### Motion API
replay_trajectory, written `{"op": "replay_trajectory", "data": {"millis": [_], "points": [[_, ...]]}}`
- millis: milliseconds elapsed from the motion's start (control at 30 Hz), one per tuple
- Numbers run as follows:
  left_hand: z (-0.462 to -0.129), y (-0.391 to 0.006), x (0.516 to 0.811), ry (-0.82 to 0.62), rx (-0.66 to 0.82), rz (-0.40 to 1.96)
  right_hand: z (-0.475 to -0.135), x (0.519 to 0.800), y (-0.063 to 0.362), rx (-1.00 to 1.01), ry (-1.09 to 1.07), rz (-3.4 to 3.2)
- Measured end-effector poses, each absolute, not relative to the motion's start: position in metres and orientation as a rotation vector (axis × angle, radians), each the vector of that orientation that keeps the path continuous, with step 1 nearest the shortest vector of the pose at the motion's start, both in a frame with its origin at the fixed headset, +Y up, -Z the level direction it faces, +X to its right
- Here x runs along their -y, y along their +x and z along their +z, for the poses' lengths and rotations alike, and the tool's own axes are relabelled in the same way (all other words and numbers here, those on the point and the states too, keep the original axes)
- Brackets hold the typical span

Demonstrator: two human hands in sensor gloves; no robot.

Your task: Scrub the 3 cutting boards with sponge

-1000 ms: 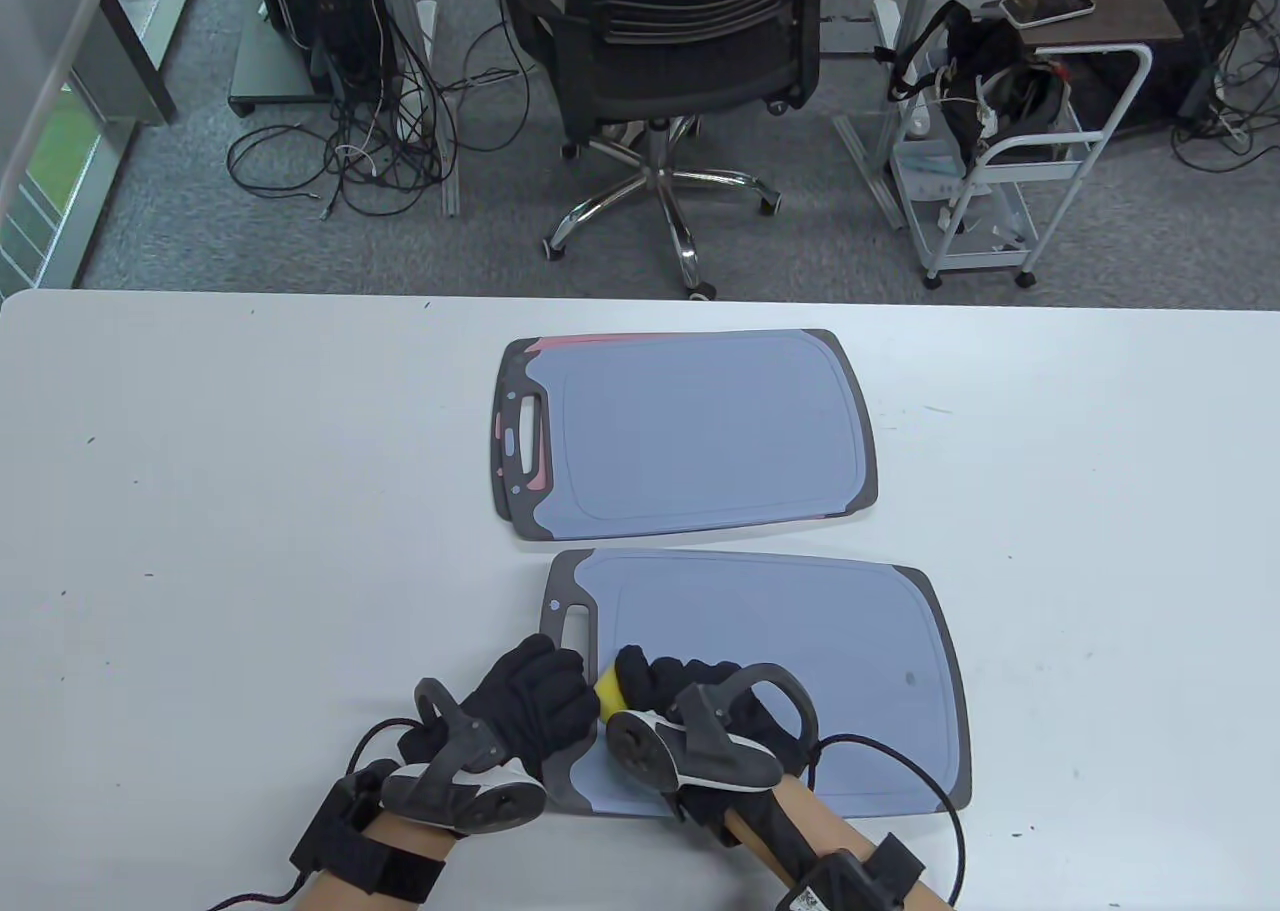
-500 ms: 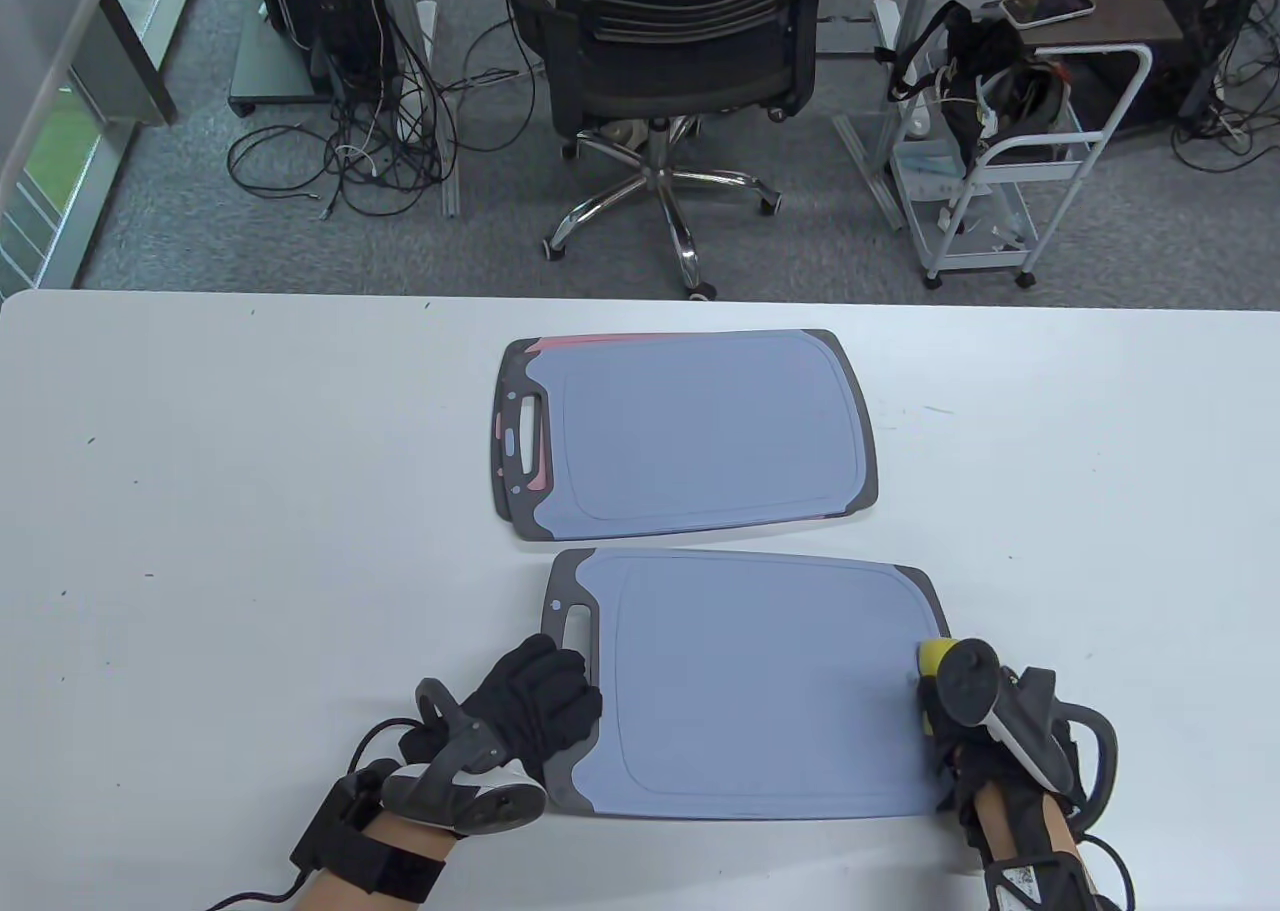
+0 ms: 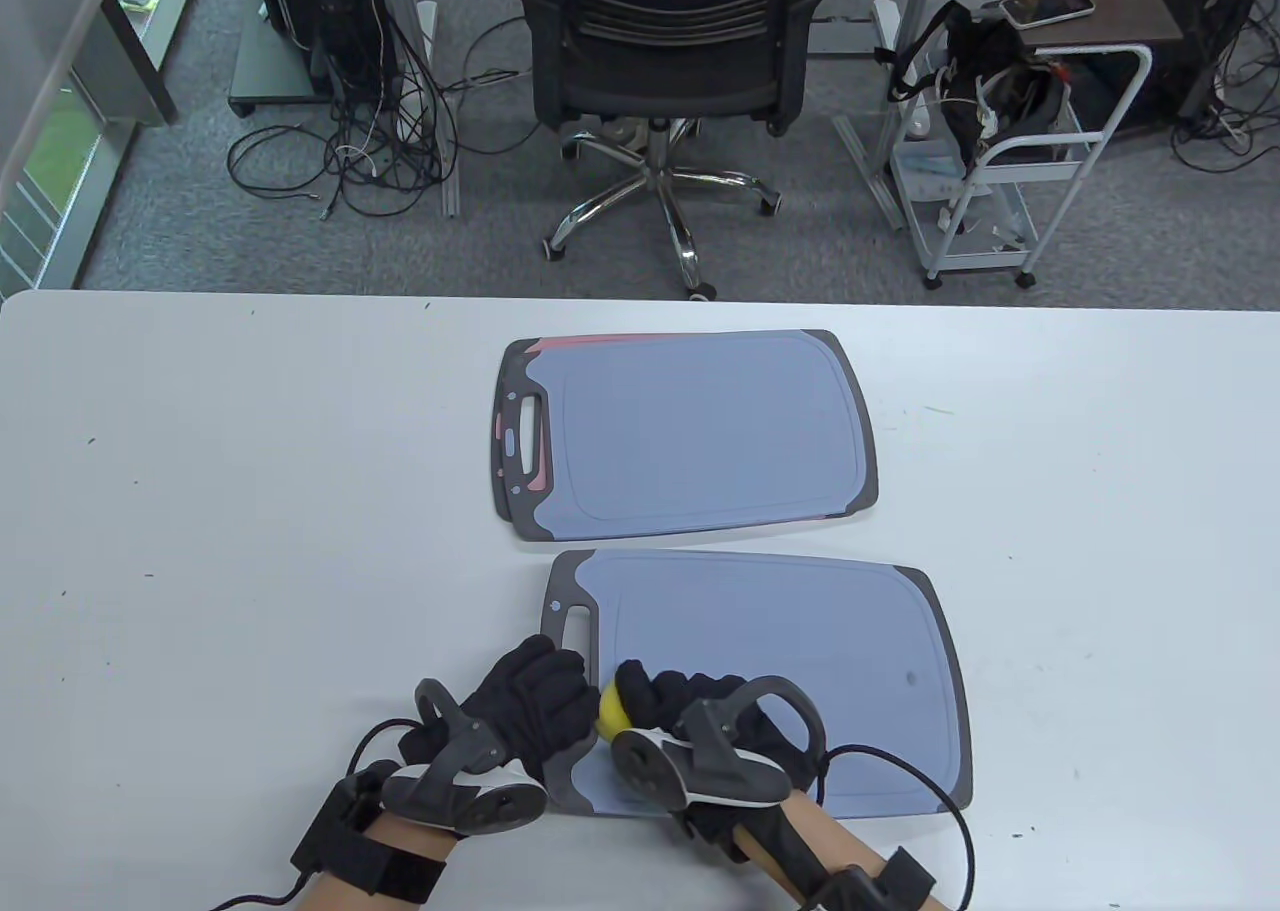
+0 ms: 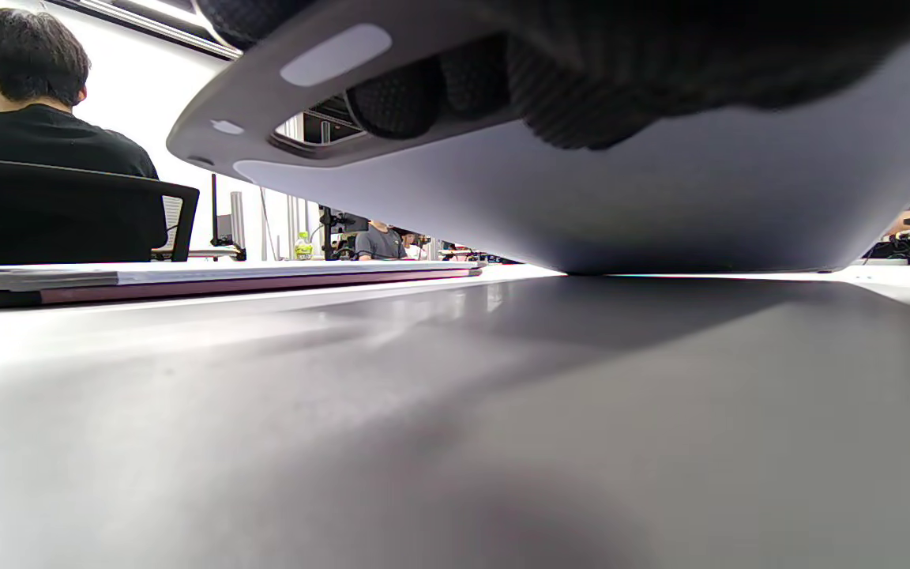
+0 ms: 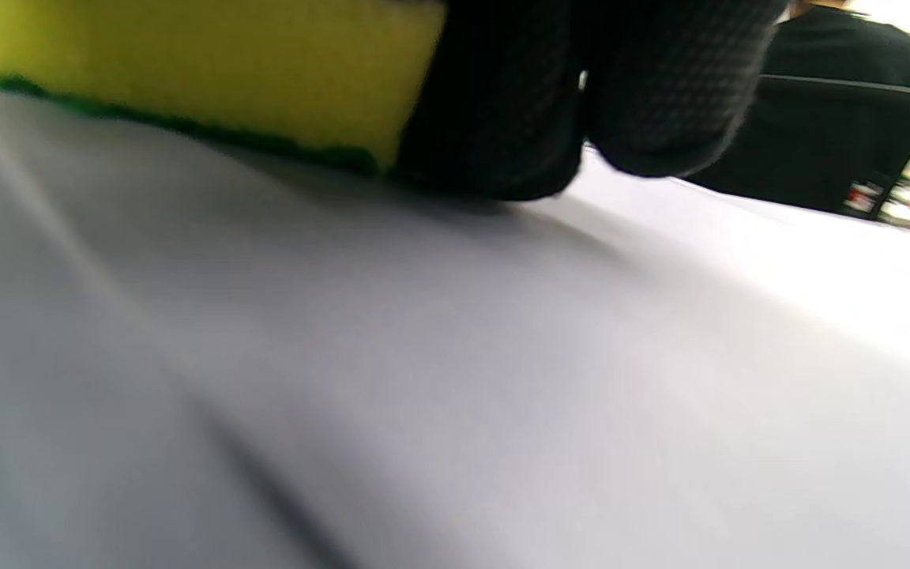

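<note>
Black gloved fingers [image 5: 660, 95] grip a yellow sponge [image 5: 210, 71], green underside pressed onto the grey board [image 5: 423, 379]

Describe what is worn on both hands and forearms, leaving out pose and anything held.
Left hand and right hand wear black textured gloves. Each back carries a grey-and-white tracker with a ring-shaped loop. Black straps wrap both forearms, and black cables run from them. No sleeves show.

Table view: high above the near edge, looking down and across the surface [image 3: 250, 511] to the office floor beyond.
Left wrist view: skims the surface, close under the lifted near board [image 4: 581, 213].
Right wrist view: very close, low over that board [image 5: 423, 379], beside the sponge [image 5: 210, 71].
Shared: the near board [image 3: 780, 671].
</note>
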State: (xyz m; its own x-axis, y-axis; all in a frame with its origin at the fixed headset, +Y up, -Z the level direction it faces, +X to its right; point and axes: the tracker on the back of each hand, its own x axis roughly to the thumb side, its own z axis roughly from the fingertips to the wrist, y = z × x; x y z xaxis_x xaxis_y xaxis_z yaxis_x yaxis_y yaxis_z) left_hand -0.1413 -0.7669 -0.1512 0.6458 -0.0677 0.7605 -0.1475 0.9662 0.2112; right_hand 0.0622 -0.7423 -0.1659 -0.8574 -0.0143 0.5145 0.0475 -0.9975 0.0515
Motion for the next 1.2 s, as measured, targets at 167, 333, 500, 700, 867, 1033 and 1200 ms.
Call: {"op": "replay_trajectory", "data": {"millis": [167,333,500,700,867,1033,1200], "points": [[-0.152,-0.141,0.767,0.263,0.872,0.048,-0.176,0.762,0.177,0.166,-0.276,-3.071],[-0.151,-0.141,0.767,0.266,0.872,0.047,-0.178,0.776,0.276,0.294,0.284,-3.071],[-0.151,-0.141,0.767,0.265,0.872,0.049,-0.186,0.770,0.242,0.224,0.039,-3.041],[-0.151,-0.141,0.767,0.263,0.872,0.047,-0.167,0.748,0.092,0.124,-0.708,-3.020],[-0.151,-0.141,0.767,0.261,0.870,0.044,-0.153,0.740,0.036,0.010,-0.917,-2.866],[-0.152,-0.141,0.767,0.258,0.879,0.047,-0.161,0.749,0.098,0.098,-0.674,-2.994],[-0.151,-0.140,0.767,0.266,0.879,0.041,-0.161,0.768,0.209,0.184,-0.134,-3.120]]}}
